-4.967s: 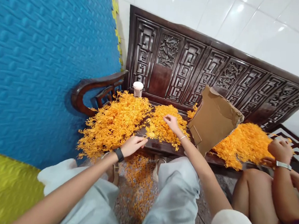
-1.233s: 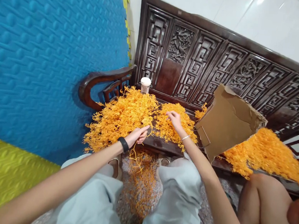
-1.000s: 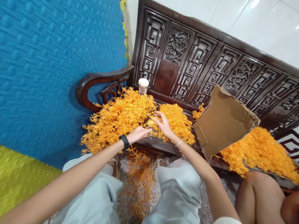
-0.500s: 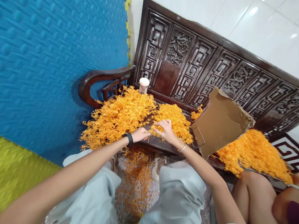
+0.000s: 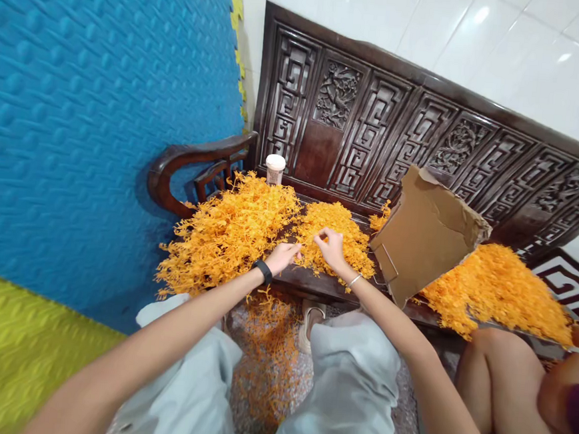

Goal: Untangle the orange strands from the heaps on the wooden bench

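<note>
On the wooden bench [image 5: 314,287], both hands meet at the front edge of the middle orange heap [image 5: 336,229] — left hand [image 5: 282,257] and right hand [image 5: 331,250] pinching strands. A torn cardboard sheet [image 5: 426,234] stands tilted just beside; a cup [image 5: 274,169] sits at the back corner.

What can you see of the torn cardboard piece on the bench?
The cardboard piece is plain brown, with a ragged, torn upper edge and a cut slot near its lower left. It stands tilted on the wooden bench, between the middle orange pile and the right pile. Neither hand touches it.
</note>
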Motion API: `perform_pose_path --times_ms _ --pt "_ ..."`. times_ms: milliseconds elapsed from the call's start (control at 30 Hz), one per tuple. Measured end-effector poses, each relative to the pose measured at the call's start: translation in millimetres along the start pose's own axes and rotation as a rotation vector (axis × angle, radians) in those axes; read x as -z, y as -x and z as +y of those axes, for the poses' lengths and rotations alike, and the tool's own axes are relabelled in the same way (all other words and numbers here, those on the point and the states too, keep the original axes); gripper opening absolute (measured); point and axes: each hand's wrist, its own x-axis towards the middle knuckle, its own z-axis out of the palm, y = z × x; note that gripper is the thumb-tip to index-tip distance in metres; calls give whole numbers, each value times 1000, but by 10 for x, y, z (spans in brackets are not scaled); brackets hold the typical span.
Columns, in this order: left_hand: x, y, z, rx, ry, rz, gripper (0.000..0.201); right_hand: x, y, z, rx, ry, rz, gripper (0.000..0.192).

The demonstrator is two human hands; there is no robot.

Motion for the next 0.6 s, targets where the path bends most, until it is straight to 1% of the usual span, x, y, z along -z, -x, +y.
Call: perform_pose_path --times_ms 100,267,433,500,600 --pt "-62 4 32 37 61 -12 36 -26 -24 36 -60 -56 28 17" --pt "-96 -5 80 66 178 -55 36 -59 -39 4 -25 -38 91 19" --pt "-128 -58 123 51 266 -60 35 -94 -104 -15 -42 -89 158 17" --pt "-148 -86 116 53 297 -51 35 -134 -138 -5 -78 -155 178 15" --pt "-175 -129 100 68 344 -30 34 -202 -185 0 -172 -259 208 13"
